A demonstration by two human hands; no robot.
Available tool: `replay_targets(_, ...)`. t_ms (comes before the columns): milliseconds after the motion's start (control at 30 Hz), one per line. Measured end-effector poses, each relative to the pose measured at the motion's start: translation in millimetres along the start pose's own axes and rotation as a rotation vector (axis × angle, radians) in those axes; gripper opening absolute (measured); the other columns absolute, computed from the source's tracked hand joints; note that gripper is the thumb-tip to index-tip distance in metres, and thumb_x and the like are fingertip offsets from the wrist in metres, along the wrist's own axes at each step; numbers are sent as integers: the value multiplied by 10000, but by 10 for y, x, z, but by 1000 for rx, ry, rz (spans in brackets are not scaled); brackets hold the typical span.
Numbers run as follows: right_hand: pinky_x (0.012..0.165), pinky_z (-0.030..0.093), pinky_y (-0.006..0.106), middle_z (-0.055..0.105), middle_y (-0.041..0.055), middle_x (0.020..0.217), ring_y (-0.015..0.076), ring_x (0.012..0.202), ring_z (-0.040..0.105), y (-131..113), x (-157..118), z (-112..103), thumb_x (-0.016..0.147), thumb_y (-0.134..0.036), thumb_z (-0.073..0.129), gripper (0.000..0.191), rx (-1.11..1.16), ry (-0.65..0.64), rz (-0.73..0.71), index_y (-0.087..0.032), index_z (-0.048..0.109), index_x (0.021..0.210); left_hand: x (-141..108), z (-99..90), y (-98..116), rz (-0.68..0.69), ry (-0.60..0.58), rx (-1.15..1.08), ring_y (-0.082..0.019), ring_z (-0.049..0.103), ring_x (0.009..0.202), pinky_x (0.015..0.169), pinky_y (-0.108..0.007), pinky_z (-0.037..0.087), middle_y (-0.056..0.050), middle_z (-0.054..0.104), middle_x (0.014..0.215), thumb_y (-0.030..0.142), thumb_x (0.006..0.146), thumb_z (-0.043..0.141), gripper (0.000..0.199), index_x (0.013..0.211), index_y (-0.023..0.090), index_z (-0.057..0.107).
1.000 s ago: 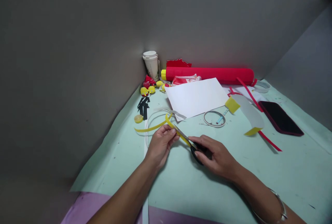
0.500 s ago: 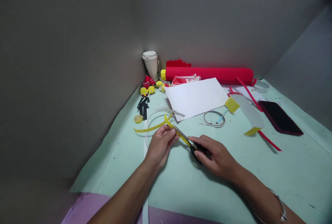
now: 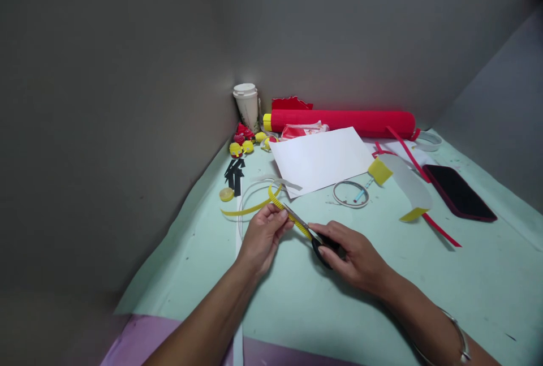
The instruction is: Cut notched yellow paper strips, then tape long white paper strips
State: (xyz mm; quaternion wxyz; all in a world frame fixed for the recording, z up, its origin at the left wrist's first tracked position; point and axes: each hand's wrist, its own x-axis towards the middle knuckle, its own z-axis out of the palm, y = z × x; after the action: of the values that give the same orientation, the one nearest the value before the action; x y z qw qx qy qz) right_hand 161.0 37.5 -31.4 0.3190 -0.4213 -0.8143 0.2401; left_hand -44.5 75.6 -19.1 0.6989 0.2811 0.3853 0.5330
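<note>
The left hand (image 3: 263,239), angled inward, pinches the ridged yellow paper strip (image 3: 276,198) at its fingertips; the right hand (image 3: 354,255), just apart, grips black-handled scissors (image 3: 299,220) pointing toward it.

Sheet (image 3: 203,275) is showing pale mint green, dark specks dotting it; cover (image 3: 146,335) under it is reading purple. Paper strip (image 3: 249,209) is showing yellow, fine crosswise ribs running along part of it. Scissors (image 3: 316,245) are showing black handles, silver-grey blades. Roll (image 3: 343,123) is reading red with fine ribbing, yellow at one end. Cup (image 3: 248,110) is showing white, dark-green print marking its lower part. Phone (image 3: 460,193): screen is looking black, edge is looking maroon. Bangle (image 3: 463,344) is gleaming silver. Wall (image 3: 127,100) is reading plain grey.
</note>
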Motion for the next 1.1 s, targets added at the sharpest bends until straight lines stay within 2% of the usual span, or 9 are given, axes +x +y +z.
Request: replay_targets(1100,648,447,277,571,28,825,167,718,546,-12,8,3,897,-207,509,430,-10,0,-12,-225,502,1326,14,0,17,-38,10,-56,-77,614,753,732,-181,552,-16,637,882,172,725,786,197,884,133,676)
